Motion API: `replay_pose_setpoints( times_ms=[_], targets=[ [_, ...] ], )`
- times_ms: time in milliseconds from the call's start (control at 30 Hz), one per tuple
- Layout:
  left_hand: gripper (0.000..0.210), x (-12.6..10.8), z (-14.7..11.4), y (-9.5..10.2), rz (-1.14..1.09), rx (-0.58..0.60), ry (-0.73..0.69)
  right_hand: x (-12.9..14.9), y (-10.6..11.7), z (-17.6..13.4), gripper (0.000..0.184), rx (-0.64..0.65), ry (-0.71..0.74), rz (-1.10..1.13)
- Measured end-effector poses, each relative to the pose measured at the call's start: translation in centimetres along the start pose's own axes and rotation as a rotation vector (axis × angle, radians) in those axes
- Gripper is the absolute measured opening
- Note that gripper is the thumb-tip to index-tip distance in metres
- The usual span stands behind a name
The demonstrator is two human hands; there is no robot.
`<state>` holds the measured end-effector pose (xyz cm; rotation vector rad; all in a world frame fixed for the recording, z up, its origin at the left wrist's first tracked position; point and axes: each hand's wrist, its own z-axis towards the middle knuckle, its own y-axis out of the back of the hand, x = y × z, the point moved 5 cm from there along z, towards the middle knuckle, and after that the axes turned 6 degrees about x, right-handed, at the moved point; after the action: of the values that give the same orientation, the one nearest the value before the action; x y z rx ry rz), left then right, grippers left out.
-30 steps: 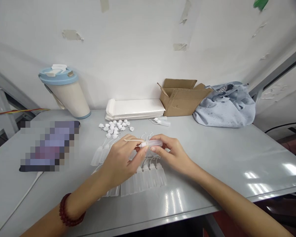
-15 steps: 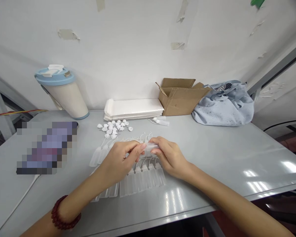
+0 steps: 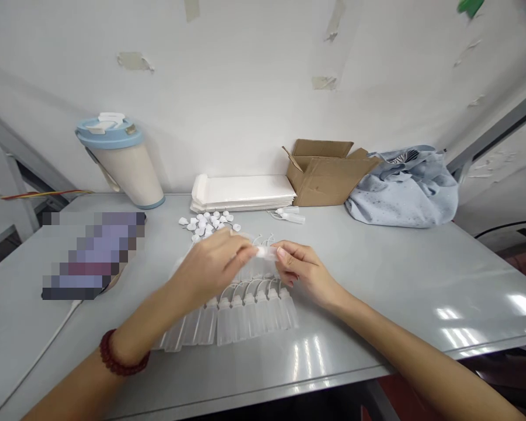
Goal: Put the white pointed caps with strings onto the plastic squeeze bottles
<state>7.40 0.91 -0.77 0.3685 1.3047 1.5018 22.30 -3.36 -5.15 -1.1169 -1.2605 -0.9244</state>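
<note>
Nearest on the metal table [image 3: 359, 263], a row of translucent squeeze bottles [image 3: 249, 321] is lying side by side, thin curved tubes arching from their necks. Just beyond, 1 more translucent bottle [image 3: 268, 252] is being held above the table, lying roughly level between the 2 hands. The right hand [image 3: 307, 272] is clamping its body between thumb and fingers; the left hand [image 3: 214, 257], slightly blurred, is closing thumb and fingertips together on the white neck end. So the bottle is sitting right at both sets of fingertips, well clear of the palms.

It is probably feeling very light, with soft, smooth walls that would be giving under a hard squeeze and slipping a little; the firmer neck and the mid-body are offering the best holds.

Farther back, a cluster of white caps [image 3: 202, 224] is lying beyond the left hand, and 2 loose bottles [image 3: 293, 218] are resting before a stack of white padded envelopes [image 3: 248, 190] and an open cardboard box [image 3: 322, 182].
</note>
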Motion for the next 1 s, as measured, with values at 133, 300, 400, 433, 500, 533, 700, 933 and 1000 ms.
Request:
replay_pose_setpoints(
  times_ms=[133, 300, 400, 433, 500, 533, 700, 933, 1000],
  targets=[
    [0.026, 4.4, -0.1, 1.0, 0.093, -0.028, 0.219, 0.5, 2.7, 0.6, 0.032, -0.228, 0.084, -0.158],
    [0.034, 6.9, -0.3, -0.3, 0.067, 0.090, 0.192, 0.1, 7.1, 1.6, 0.025, -0.433, 0.073, -0.477],
    [0.036, 6.8, -0.5, -1.1, 0.069, 0.182, 0.215, -0.4, 8.6, 2.1, 0.021, -0.471, 0.070, -0.554],
    [0.037, 6.7, -0.5, -1.3, 0.066, 0.207, 0.228, -0.5, 8.8, 2.2, 0.019, -0.475, 0.066, -0.581],
    [0.038, 6.5, -0.4, -1.6, 0.054, 0.243, 0.243, -0.6, 9.1, 2.3, 0.015, -0.478, 0.059, -0.638],
    [0.039, 6.4, -0.3, -1.7, 0.048, 0.258, 0.244, -0.6, 9.1, 2.3, 0.014, -0.482, 0.058, -0.667],
    [0.040, 6.4, -0.1, -2.3, 0.046, 0.291, 0.238, 0.1, 9.2, 2.2, 0.009, -0.534, 0.086, -0.799],
    [0.042, 6.2, -0.2, -2.3, 0.105, 0.291, 0.235, 0.3, 10.0, 2.2, 0.014, -0.594, 0.127, -0.880],
    [0.042, 6.3, -0.2, -2.2, 0.127, 0.299, 0.229, 0.3, 10.0, 2.1, 0.014, -0.600, 0.138, -0.885]
  ],
)
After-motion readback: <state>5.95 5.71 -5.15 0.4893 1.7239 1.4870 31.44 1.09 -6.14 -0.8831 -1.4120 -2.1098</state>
